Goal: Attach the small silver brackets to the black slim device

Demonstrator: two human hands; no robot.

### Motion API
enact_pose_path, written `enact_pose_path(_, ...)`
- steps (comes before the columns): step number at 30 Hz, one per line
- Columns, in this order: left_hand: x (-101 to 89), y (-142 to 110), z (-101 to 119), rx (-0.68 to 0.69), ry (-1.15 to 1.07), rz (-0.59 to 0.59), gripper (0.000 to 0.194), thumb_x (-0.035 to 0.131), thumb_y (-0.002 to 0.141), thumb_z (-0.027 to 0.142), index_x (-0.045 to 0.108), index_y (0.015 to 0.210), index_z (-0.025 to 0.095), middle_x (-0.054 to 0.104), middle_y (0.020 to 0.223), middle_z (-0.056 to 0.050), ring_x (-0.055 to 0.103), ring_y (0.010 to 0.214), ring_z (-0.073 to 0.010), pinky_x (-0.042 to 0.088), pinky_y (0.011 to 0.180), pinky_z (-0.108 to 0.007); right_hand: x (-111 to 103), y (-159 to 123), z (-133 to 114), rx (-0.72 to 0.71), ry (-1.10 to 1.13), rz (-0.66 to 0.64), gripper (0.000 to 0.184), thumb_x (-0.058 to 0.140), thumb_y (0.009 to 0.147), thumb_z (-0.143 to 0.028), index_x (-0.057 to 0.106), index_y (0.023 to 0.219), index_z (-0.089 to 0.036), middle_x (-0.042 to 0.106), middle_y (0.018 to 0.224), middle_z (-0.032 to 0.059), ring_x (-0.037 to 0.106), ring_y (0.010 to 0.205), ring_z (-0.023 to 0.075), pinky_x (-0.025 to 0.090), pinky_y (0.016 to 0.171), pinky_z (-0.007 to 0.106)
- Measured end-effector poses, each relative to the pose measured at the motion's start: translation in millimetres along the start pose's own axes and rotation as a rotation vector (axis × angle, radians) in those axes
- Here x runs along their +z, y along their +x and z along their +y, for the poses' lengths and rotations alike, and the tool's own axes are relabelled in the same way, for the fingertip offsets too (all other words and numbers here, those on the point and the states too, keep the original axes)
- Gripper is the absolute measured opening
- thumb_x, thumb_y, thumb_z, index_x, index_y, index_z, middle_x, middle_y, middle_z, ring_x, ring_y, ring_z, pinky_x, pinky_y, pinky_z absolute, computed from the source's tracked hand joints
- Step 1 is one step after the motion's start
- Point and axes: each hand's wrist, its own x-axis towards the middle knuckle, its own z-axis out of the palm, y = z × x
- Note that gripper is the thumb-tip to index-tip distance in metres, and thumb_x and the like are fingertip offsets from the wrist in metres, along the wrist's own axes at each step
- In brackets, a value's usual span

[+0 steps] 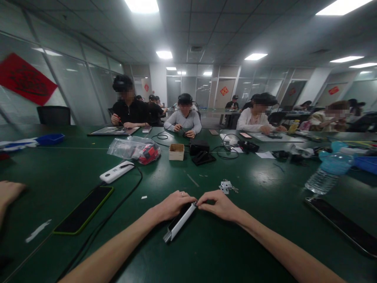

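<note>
My left hand (173, 204) grips the far part of a long, narrow white-and-black device (183, 222) with a metallic near end. The device lies slanted on the green table (229, 247). At its far tip, the fingers of my right hand (219, 205) are pinched together, touching the end. Whatever small part may be between those fingertips is hidden. Just beyond my right hand lies a small pile of white pieces and metal rings (226, 186). A little white scrap (144, 197) is left of my left hand.
A phone with a green edge (85, 210), a white power strip (117, 171) and its black cable lie on the left. Ahead stand a small open box (176, 152) and a plastic bag (134, 149). To the right are a water bottle (325, 173) and another phone (341, 224). Another person's hand (11, 192) shows at far left.
</note>
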Motion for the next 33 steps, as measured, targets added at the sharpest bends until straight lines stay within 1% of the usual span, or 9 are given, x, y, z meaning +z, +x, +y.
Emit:
enact_pose_path(3, 0.2, 0.9, 1.2, 0.007, 0.046, 0.003, 0.038, 0.042, 0.088, 0.005, 0.055, 0.119, 0.023, 0.063, 0.106, -0.004, 0.057, 0.094, -0.0170, 0.041, 0.083, -0.027, -0.9, 0.5, 0.6, 0.187, 0.169, -0.063, 0.021, 0.067, 0.077, -0.034, 0.072, 0.089, -0.018, 0.069, 0.084, 0.0021, 0.062, 0.076, 0.0146, 0.048, 0.071, 0.026)
enact_pose_path(5, 0.4, 1.3, 1.6, 0.010, 0.073, 0.004, 0.036, 0.042, 0.090, 0.007, 0.055, 0.119, 0.023, 0.063, 0.105, -0.005, 0.057, 0.093, -0.0172, 0.042, 0.082, -0.027, -1.1, 0.3, 1.8, 0.261, 0.245, -0.088, 0.023, 0.069, 0.074, -0.035, 0.072, 0.087, -0.016, 0.068, 0.081, 0.0020, 0.061, 0.073, 0.0143, 0.048, 0.068, 0.026)
enact_pose_path(10, -0.4, 0.6, 2.4, -0.011, 0.059, 0.002, 0.034, 0.041, 0.091, 0.010, 0.055, 0.120, 0.023, 0.063, 0.105, -0.005, 0.057, 0.093, -0.0172, 0.042, 0.082, -0.028, 5.0, 0.3, 6.7, 0.305, 0.369, -0.017, 0.022, 0.071, 0.071, -0.033, 0.070, 0.083, -0.014, 0.066, 0.076, 0.0012, 0.059, 0.069, 0.0126, 0.047, 0.065, 0.025)
enact_pose_path(13, -0.8, -0.2, 2.9, -0.023, 0.043, 0.008, 0.033, 0.042, 0.091, 0.011, 0.055, 0.119, 0.022, 0.062, 0.106, -0.006, 0.057, 0.093, -0.0177, 0.043, 0.082, -0.028, 8.7, 1.0, 5.9, 0.341, 0.394, 0.016, 0.027, 0.072, 0.070, -0.034, 0.067, 0.087, -0.013, 0.066, 0.073, 0.0009, 0.059, 0.065, 0.0127, 0.047, 0.062, 0.026)
enact_pose_path(15, -0.5, -0.2, 3.3, -0.030, 0.041, 0.018, 0.034, 0.043, 0.090, 0.011, 0.055, 0.119, 0.022, 0.062, 0.106, -0.006, 0.056, 0.094, -0.0181, 0.043, 0.082, -0.028, 9.4, 0.8, 2.5, 0.311, 0.302, 0.050, 0.026, 0.070, 0.072, -0.035, 0.066, 0.088, -0.014, 0.066, 0.075, 0.0012, 0.060, 0.067, 0.0135, 0.048, 0.063, 0.026)
enact_pose_path(18, 1.4, 0.5, 3.1, -0.048, 0.064, 0.030, 0.035, 0.045, 0.087, 0.011, 0.053, 0.120, 0.020, 0.062, 0.104, -0.008, 0.056, 0.093, -0.0193, 0.043, 0.080, -0.029, 9.1, -1.0, -2.5, 0.162, 0.019, 0.147, 0.018, 0.064, 0.079, -0.034, 0.067, 0.084, -0.017, 0.068, 0.081, 0.0022, 0.061, 0.075, 0.0148, 0.048, 0.069, 0.027)
enact_pose_path(22, 6.5, 1.5, 0.8, -0.080, 0.098, 0.067, 0.037, 0.046, 0.086, 0.012, 0.052, 0.122, 0.017, 0.061, 0.098, -0.009, 0.056, 0.087, -0.0199, 0.043, 0.078, -0.029, 10.9, -3.0, -0.6, -0.013, -0.253, 0.213, 0.018, 0.056, 0.086, -0.030, 0.069, 0.091, -0.018, 0.069, 0.087, 0.0044, 0.062, 0.079, 0.0162, 0.048, 0.075, 0.029)
enact_pose_path(26, 10.6, 2.0, 0.7, -0.141, 0.113, 0.103, 0.037, 0.040, 0.087, 0.009, 0.054, 0.120, 0.015, 0.061, 0.097, -0.010, 0.056, 0.085, -0.0194, 0.044, 0.077, -0.029, 14.8, -1.9, 3.5, -0.006, -0.328, 0.243, 0.019, 0.054, 0.086, -0.026, 0.069, 0.094, -0.017, 0.070, 0.089, 0.0056, 0.063, 0.081, 0.0170, 0.049, 0.076, 0.030)
enact_pose_path(33, 12.9, 3.6, 4.2, -0.206, 0.062, 0.142, 0.029, 0.044, 0.086, 0.009, 0.058, 0.111, 0.016, 0.064, 0.095, -0.007, 0.057, 0.087, -0.0177, 0.045, 0.080, -0.029, 15.6, 0.8, 10.2, 0.025, -0.334, 0.202, 0.017, 0.055, 0.087, -0.026, 0.067, 0.096, -0.018, 0.069, 0.091, 0.0048, 0.062, 0.084, 0.0167, 0.049, 0.077, 0.030)
